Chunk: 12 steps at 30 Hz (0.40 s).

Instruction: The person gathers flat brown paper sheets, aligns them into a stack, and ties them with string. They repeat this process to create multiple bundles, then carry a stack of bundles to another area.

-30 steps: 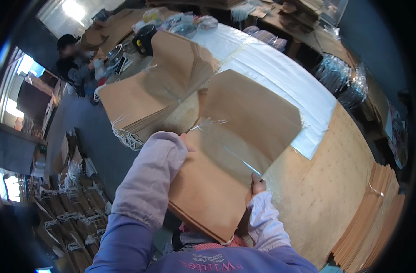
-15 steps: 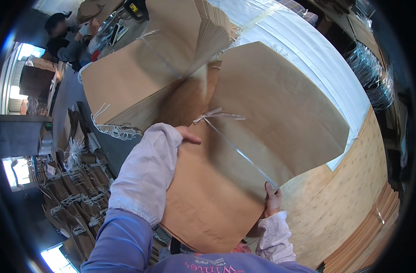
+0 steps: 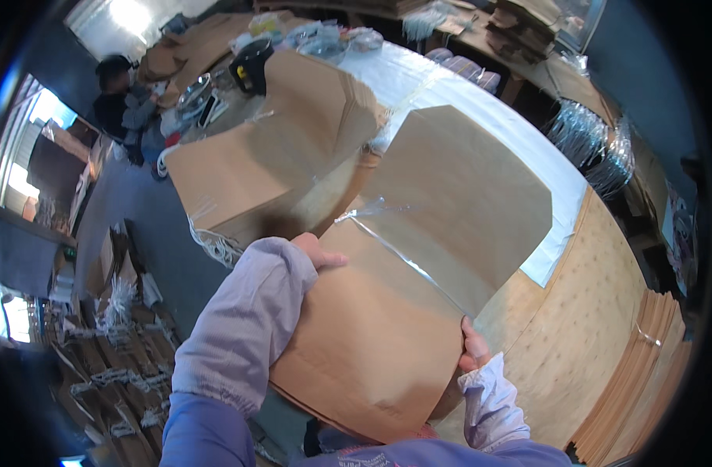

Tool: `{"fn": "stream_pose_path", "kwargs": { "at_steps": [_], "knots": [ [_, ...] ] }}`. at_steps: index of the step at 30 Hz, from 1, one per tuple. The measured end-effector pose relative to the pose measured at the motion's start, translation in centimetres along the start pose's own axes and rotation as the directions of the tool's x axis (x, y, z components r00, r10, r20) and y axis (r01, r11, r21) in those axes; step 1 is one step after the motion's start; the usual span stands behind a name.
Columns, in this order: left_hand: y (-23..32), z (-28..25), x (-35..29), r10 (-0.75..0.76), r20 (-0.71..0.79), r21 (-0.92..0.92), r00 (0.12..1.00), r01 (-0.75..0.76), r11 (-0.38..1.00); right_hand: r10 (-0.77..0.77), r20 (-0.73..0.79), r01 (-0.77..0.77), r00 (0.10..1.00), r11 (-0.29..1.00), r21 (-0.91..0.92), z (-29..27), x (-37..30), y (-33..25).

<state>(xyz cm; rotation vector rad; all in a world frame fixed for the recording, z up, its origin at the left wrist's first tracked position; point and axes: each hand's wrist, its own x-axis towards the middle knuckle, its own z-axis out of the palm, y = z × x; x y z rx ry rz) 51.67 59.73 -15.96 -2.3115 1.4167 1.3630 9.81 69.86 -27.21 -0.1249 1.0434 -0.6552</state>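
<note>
Between my hands lies a brown paper bundle, bent at its middle so its far half stands raised. A shiny plastic tie runs across the bend, knotted near the left edge with loose ends sticking up. My left hand grips the left edge, thumb on top and the other fingers hidden beneath. My right hand holds the right edge near the end of the tie, its fingers partly hidden. Just beyond, on the left, is a bent stack of brown paper bags with white cord handles at its corner.
A wooden table carries a white sheet. Flat brown bundles lie at the right. More corded bundles stand low on the left. Clear plastic strips hang at the far right. Another person works at the far left.
The view has shifted, showing more of the far tables. The bundle's raised half leans differently and its bend looks sharper. Both hands keep their hold on its edges.
</note>
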Motion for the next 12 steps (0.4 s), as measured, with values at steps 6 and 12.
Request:
{"fn": "stream_pose_path", "kwargs": {
  "at_steps": [6, 12],
  "knots": [
    [6.1, -2.8, -13.5, 0.199, -0.263, 0.416, 0.944, -0.075, 0.906, 0.04, -0.138, 0.047, 0.99, 0.818, 0.573, 3.7, 0.7, 4.3],
    [5.3, 0.7, -30.2, 0.438, -0.477, 0.579, 0.762, -0.103, 0.809, -0.332, 0.484, 0.182, 0.81, 0.926, 0.33, 4.7, 3.0, 15.4]
  ]
}}
